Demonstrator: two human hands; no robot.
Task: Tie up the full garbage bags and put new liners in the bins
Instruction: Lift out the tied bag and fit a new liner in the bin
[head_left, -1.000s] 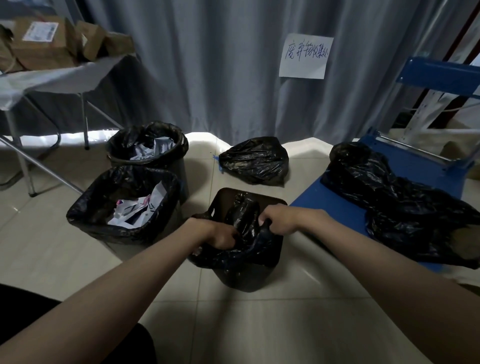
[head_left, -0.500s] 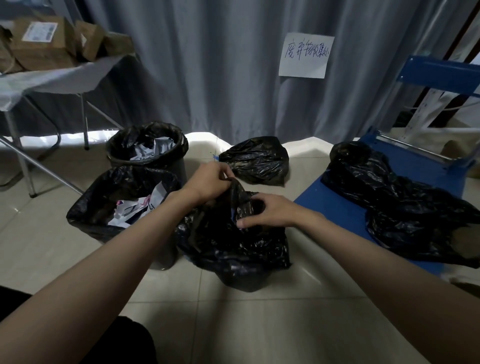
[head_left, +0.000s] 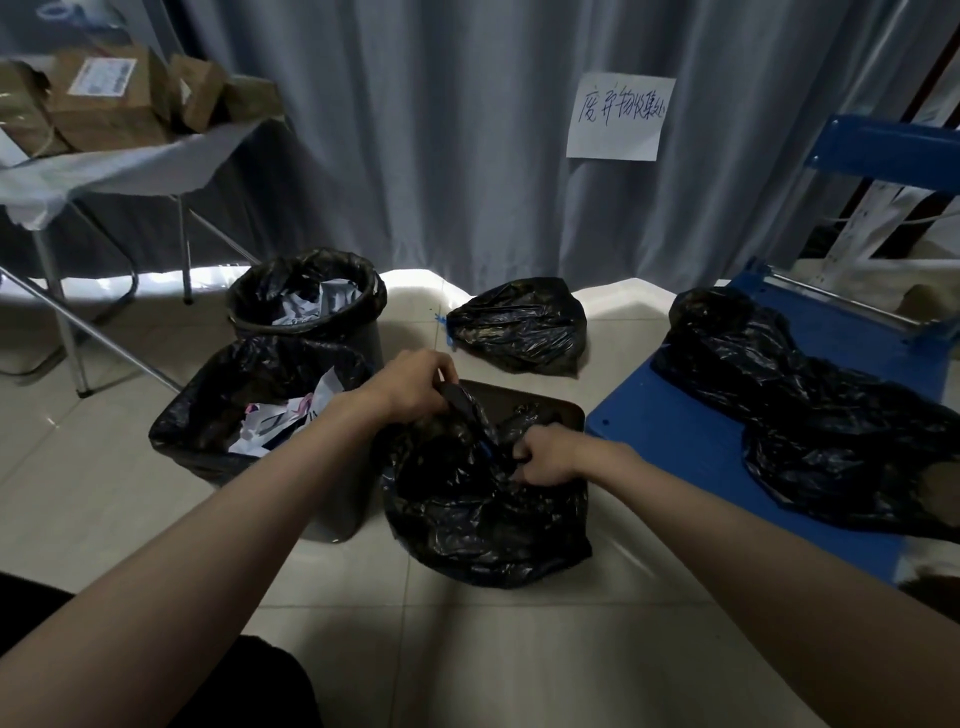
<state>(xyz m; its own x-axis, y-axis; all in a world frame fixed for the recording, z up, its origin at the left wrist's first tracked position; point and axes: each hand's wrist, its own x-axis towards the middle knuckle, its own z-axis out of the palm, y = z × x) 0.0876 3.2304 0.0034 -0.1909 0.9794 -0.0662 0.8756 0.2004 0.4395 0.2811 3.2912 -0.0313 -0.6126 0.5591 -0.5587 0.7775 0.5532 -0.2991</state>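
left hand (head_left: 415, 384): fingers curled, pinching a gathered strip of the crinkled black plastic garbage bag (head_left: 483, 509), raised above it
right hand (head_left: 545, 460): clenched on the bag's bunched neck, lower than the left
bag: in front of the dark square bin (head_left: 550, 410), hiding most of it
left side: two black-lined bins with paper waste, near (head_left: 208, 415) and far (head_left: 306, 291)
behind: tied black bag (head_left: 519, 325) on the tiled floor (head_left: 519, 649)
right: loose black liners (head_left: 810, 415) on a blue platform (head_left: 691, 447)

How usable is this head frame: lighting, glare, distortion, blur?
Head view: dim overall, with bright light spilling under the curtain onto the floor; wide-angle bending at the edges stretches both forearms; the black bag gripped by the left hand and right hand shows only glints, its folds lost in shadow.
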